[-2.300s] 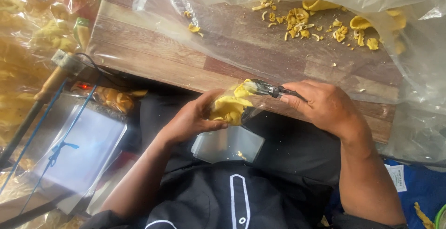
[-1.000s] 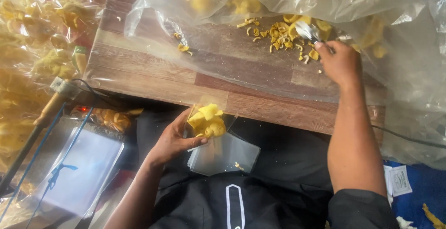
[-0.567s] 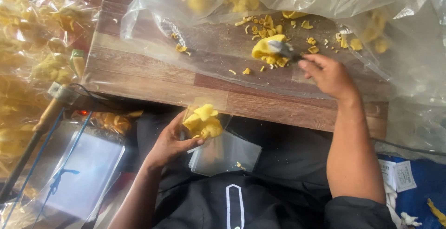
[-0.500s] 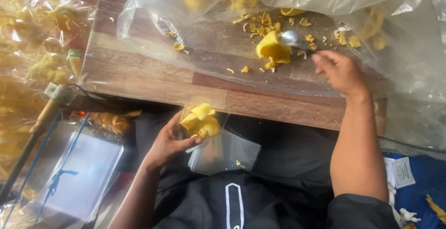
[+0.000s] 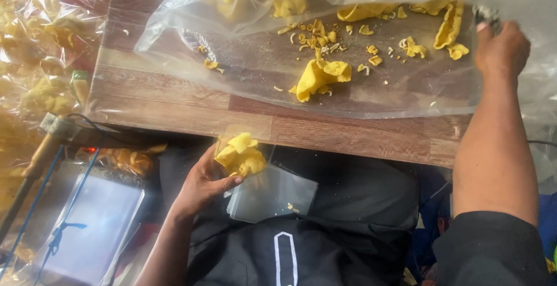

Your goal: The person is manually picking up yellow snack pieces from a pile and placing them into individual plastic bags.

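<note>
Spreading under the right hand (image 5: 500, 48), a large clear plastic sheet (image 5: 406, 91) covers the wooden tabletop (image 5: 174, 97), with yellow chips (image 5: 320, 76) scattered on it between the two hands. That right hand is closed around a metal spoon (image 5: 485, 14), raised at the sheet's far edge. Nearer the body, below the tabletop's edge, the left hand (image 5: 202, 183) grips a small clear bag (image 5: 242, 154) stuffed with yellow chips. Just beside it, a stack of empty clear bags (image 5: 272, 193) lies on the lap.

Yellow chips (image 5: 241, 154), clear plastic sheet (image 5: 261, 65), brown wood-grain table (image 5: 191, 97)
</note>
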